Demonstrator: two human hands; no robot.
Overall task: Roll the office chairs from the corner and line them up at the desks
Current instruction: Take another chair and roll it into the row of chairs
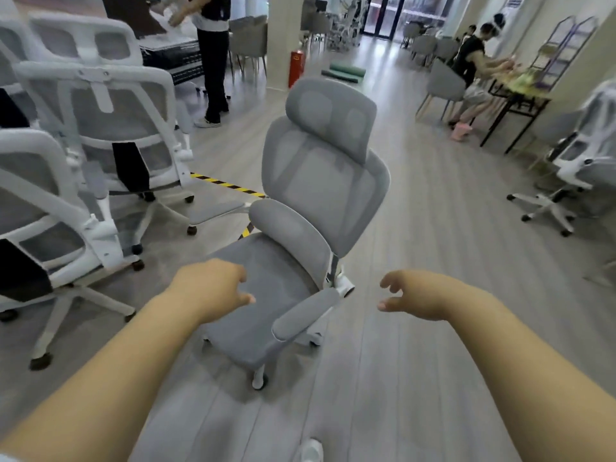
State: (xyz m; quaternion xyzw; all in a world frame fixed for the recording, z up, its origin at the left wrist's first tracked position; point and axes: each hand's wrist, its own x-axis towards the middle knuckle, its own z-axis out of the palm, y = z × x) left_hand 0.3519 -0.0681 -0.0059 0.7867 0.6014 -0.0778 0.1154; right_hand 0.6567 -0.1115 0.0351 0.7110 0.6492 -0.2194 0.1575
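A grey mesh office chair (320,181) with a headrest and padded armrests stands in the middle of the wooden floor, its seat turned toward me. My left hand (213,288) hovers over the front of the seat, fingers loosely curled and holding nothing. Off to the right of the chair's near armrest (303,315), my right hand (416,295) is in the air over the floor, its fingers also loosely curled and empty. Neither hand touches the chair.
Several white-framed mesh chairs (100,128) crowd the left side, and one more (583,168) stands at the right. A person stands at the back left (213,61); another sits at a black-legged table (520,105). Yellow-black tape (230,186) crosses the floor. A red extinguisher (296,68) stands by a pillar.
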